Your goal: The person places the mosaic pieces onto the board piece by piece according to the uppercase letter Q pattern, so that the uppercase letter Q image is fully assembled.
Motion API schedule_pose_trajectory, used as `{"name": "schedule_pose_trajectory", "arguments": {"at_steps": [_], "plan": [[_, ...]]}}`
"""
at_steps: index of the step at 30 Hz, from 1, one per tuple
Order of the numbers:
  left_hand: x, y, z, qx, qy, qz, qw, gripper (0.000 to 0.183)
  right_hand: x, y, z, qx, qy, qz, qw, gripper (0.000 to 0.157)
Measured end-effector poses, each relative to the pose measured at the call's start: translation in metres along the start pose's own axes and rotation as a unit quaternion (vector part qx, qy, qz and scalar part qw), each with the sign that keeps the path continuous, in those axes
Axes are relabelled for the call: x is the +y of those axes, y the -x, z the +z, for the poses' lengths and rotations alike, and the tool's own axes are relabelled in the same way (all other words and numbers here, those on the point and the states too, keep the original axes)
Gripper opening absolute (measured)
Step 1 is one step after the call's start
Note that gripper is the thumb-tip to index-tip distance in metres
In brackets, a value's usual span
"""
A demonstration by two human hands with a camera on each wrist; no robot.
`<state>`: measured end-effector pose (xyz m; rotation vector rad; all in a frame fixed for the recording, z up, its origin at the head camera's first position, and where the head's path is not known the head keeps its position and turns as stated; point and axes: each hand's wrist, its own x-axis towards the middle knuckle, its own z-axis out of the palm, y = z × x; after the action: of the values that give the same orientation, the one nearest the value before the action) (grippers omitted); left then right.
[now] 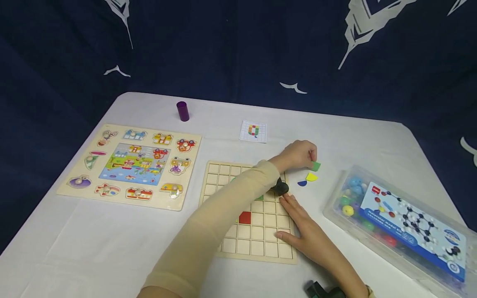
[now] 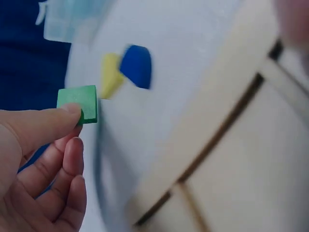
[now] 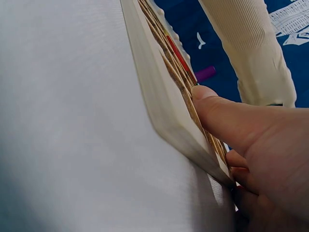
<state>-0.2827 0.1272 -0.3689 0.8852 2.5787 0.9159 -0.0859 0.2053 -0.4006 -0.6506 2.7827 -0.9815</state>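
Note:
My left hand [image 1: 297,153] reaches across over the board and pinches a green square tile [image 2: 89,99] between thumb and fingers. In the head view, the yellow piece [image 1: 311,177] and the blue half-round piece [image 1: 302,183] lie on the table just below that hand. Fingers extended, my right hand [image 1: 304,231] rests along the right edge of the wooden grid board [image 1: 257,257], and its thumb [image 3: 217,108] lies on the board's top edge. A red square tile [image 1: 244,217] sits in one cell, with a bit of green showing above. My left sleeve hides part of the grid.
A small pattern card [image 1: 253,131] lies behind the board, and a purple cylinder [image 1: 183,111] stands at the back. To the left is a wooden knob puzzle [image 1: 190,165]. A clear molecular model kit box [image 1: 413,231] occupies the right side.

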Motion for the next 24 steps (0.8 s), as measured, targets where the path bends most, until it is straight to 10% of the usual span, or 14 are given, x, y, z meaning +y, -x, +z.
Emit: {"name": "schedule_pose_trajectory", "arguments": {"at_steps": [8,15,24], "plan": [[0.005,0.038,-0.036,0.034,0.072,0.047,0.9957,0.008,0.000,0.000,0.000,0.002,-0.001,-0.006,1.000,0.079],[-0.001,0.098,-0.062,-0.003,0.115,0.050,0.9921,0.021,0.001,0.000,0.000,-0.001,-0.003,0.005,1.000,0.080],[-0.032,0.166,-0.058,0.009,0.132,0.002,0.9912,0.006,0.000,0.001,-0.001,-0.010,-0.006,0.020,1.000,0.083]]}}
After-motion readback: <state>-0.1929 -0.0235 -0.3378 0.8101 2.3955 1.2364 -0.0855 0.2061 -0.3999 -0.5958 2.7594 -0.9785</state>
